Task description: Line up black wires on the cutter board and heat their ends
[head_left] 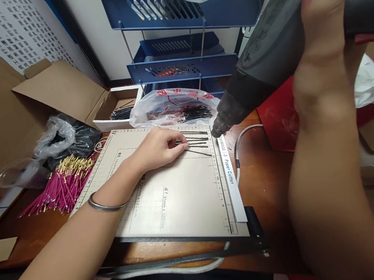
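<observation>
My right hand (319, 58) grips a dark heat gun (264, 44), thumb along its body. The nozzle points down and left, close to the right edge of a cream paper cutter board (190, 202). My left hand (164, 146) rests on the board, thumb and forefinger pinched at the left part of several thin black wires (196, 140). These wires lie fanned side by side, their right ends near the ruled edge. How many the fingers hold is hidden. A metal bangle (106, 205) circles the left wrist.
Left of the board lies a heap of magenta wires with gold-coloured ends (65, 185). Behind are an open carton (105, 111), a plastic bag (166, 102) with black wires, and blue tray shelves (188, 67). A grey cable (240, 145) and red bag (280, 118) sit right.
</observation>
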`<state>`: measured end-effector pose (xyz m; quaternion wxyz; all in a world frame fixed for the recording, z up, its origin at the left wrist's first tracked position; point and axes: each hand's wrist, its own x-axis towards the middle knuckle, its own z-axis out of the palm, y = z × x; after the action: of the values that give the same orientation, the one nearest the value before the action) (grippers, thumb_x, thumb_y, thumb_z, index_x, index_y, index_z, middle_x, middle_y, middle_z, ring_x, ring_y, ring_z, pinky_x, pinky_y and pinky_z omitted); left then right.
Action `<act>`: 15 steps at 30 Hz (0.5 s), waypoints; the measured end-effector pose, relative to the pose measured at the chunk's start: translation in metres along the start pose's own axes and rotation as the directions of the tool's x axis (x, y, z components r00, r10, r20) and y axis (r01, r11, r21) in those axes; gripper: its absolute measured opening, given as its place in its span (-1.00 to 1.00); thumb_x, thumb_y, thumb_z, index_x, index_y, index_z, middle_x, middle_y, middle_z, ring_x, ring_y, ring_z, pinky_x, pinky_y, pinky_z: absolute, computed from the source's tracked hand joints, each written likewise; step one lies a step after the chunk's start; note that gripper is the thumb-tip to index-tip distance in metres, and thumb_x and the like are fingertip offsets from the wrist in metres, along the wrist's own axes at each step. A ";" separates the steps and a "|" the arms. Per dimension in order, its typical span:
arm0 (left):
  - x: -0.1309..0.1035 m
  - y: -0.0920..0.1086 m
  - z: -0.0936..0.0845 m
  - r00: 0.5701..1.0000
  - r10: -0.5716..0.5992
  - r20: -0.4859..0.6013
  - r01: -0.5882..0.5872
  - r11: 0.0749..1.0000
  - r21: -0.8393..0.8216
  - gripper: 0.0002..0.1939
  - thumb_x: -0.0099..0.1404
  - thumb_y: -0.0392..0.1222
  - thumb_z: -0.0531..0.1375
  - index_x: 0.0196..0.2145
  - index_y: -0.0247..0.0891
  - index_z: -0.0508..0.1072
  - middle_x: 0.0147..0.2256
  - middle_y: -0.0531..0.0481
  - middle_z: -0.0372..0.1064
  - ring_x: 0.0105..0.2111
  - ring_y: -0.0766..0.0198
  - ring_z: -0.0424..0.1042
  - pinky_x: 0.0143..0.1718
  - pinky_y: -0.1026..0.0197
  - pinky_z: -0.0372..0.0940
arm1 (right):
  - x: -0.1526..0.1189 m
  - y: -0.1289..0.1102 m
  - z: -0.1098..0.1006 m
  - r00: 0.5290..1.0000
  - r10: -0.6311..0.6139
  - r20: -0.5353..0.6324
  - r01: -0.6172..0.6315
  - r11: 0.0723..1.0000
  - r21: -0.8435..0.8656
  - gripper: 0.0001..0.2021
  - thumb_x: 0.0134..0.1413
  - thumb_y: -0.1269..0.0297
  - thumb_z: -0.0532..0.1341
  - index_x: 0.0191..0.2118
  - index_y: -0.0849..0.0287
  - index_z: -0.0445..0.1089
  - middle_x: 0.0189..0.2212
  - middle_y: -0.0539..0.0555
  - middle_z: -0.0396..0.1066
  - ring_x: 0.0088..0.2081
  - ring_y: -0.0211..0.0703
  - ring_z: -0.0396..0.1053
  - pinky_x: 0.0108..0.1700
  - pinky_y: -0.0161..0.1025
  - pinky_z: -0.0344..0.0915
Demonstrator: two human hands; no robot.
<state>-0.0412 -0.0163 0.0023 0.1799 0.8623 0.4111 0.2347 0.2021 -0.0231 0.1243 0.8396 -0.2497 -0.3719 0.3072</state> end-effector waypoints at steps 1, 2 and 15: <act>0.000 0.001 0.000 1.000 0.003 0.008 -0.003 1.000 -0.001 -0.76 0.38 -0.07 0.23 -0.27 -0.24 0.65 -0.37 -0.03 0.61 -0.40 0.24 0.46 -0.30 0.17 0.22 | -0.001 -0.001 0.001 0.999 -0.030 0.030 0.031 0.998 -0.048 -0.90 0.16 0.44 0.39 -0.32 0.09 0.62 -0.18 -0.19 0.66 0.21 -0.29 0.52 0.33 -0.39 0.37; 0.000 0.001 0.000 1.000 0.009 0.013 -0.009 1.000 -0.002 -0.77 0.38 -0.08 0.23 -0.28 -0.24 0.65 -0.37 -0.03 0.61 -0.40 0.25 0.46 -0.29 0.17 0.22 | -0.001 -0.001 0.001 0.995 -0.071 0.076 0.080 0.990 -0.116 -0.93 0.16 0.41 0.40 -0.28 0.09 0.63 -0.16 -0.19 0.66 0.22 -0.29 0.51 0.34 -0.38 0.37; 0.003 0.004 -0.001 0.953 -0.086 -0.291 0.105 0.993 0.049 -0.61 0.28 -0.21 0.16 -0.58 -0.18 0.03 -0.64 0.13 0.02 -0.57 0.34 0.04 -0.44 0.19 -0.02 | 0.019 0.030 -0.028 0.967 -0.178 0.182 0.227 0.926 -0.301 -0.55 0.00 0.07 0.53 0.01 0.11 0.60 0.12 -0.09 0.58 0.33 -0.31 0.38 0.43 -0.39 0.24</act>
<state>-0.0376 -0.0163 0.0059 0.1013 0.8032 0.4815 0.3356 0.2237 0.0055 0.0967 0.7849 -0.3182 -0.5030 0.1723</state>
